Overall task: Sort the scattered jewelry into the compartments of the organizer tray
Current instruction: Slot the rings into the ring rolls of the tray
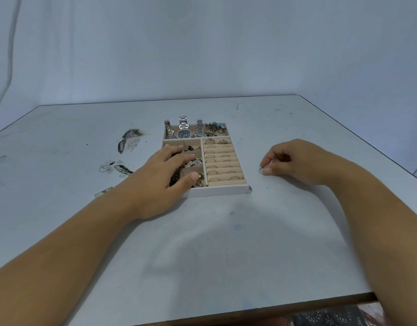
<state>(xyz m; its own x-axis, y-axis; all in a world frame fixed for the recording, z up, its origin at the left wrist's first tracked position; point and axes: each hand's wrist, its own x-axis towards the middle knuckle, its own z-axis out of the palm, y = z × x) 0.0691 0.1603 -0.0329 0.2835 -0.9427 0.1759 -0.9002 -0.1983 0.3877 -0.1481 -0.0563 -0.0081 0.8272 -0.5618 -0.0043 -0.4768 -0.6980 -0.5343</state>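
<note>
A beige organizer tray with a white rim sits at the middle of the table. Its back compartment holds several watches and trinkets. Ring rolls on its right side carry several rings. My left hand rests flat over the small left compartments, which hold chains and earrings; its fingers are straight and grip nothing. To the right of the tray, my right hand pinches a small thin ring between thumb and forefinger, low against the tabletop.
The grey table has dark burn-like stains at the left and a faint ring mark near them. Its front edge runs at the bottom, its right edge slants along the right. A pale wall stands behind.
</note>
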